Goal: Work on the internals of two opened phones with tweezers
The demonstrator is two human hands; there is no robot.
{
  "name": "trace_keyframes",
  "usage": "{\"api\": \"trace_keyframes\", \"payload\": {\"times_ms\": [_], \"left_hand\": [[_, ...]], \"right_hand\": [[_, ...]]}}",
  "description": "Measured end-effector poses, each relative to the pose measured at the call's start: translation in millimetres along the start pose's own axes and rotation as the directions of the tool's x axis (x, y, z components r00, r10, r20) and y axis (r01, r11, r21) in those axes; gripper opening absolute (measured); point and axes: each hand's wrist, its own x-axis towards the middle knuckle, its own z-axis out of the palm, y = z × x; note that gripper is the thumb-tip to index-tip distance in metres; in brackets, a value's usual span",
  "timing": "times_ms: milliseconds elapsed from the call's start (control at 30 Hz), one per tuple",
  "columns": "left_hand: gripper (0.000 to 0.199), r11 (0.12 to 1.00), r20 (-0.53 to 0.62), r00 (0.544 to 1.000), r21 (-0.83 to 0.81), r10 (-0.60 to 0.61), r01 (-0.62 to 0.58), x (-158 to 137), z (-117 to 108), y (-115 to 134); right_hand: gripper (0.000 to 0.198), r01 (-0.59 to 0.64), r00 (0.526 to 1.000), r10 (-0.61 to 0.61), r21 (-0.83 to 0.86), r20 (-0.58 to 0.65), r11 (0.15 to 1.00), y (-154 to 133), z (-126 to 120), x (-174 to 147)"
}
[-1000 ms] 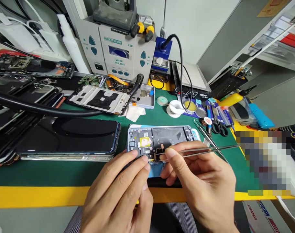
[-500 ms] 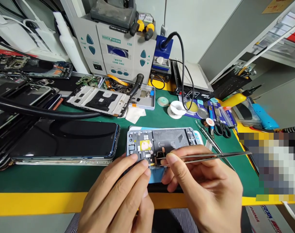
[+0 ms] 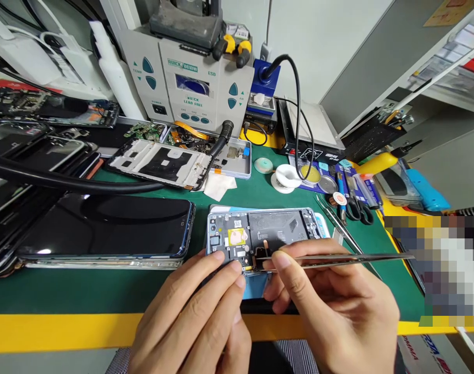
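An opened phone [image 3: 278, 228] lies in front of me on a blue-and-white pad [image 3: 255, 285], its dark inside facing up. A yellow-edged square with pinkish paste [image 3: 237, 237] shows on its left part. My left hand [image 3: 194, 311] is closed on the phone's near left edge, fingertips resting on the frame. With thumb and fingers my right hand [image 3: 330, 301] pinches a pair of metal tweezers [image 3: 350, 258], held nearly level. The tweezer tips point left, at a small black part [image 3: 263, 255] near the phone's lower edge. Whether they grip it I cannot tell.
Left of the phone lie a stacked dark-screened phone [image 3: 123, 223] and a black hose [image 3: 65, 176]. Behind stand a hot air station [image 3: 190, 78] and a phone frame [image 3: 162, 163]. Solder spools [image 3: 287, 178], scissors [image 3: 357, 210] and more tweezers [image 3: 348, 234] lie to the right.
The whole view has shifted slightly, so everything sits a little further right and lower. Both hands keep their hold, and the tweezer tips stay over the same area.
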Motion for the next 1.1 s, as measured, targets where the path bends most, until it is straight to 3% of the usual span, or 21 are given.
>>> {"api": "trace_keyframes", "payload": {"times_ms": [400, 600, 733, 900, 1100], "left_hand": [[0.042, 1.000, -0.025, 1.000, -0.005, 0.004, -0.005, -1, 5, 1], [0.042, 0.993, -0.022, 0.993, 0.000, -0.115, 0.115, 1, 4, 8], [0.043, 0.998, 0.003, 0.998, 0.000, -0.068, 0.068, 0, 3, 5], [0.041, 0.999, 0.000, 1.000, 0.009, -0.031, 0.031, -2, 5, 0], [0.038, 0.999, 0.041, 0.998, 0.004, 0.047, -0.047, -2, 4, -6]], "right_hand": [[0.011, -0.030, 1.000, 0.030, -0.024, -0.002, 0.999, -1, -1, 0], [0.010, -0.056, 0.998, 0.057, 0.009, -0.026, 0.998, -2, 0, -1], [0.008, -0.072, 0.997, 0.072, 0.017, -0.021, 0.997, -2, -2, 0], [0.006, -0.025, 0.994, 0.028, -0.030, 0.101, 0.999, 1, -12, 6], [0.007, -0.050, 0.994, 0.055, -0.048, 0.099, 0.998, 1, -15, 7]]}}
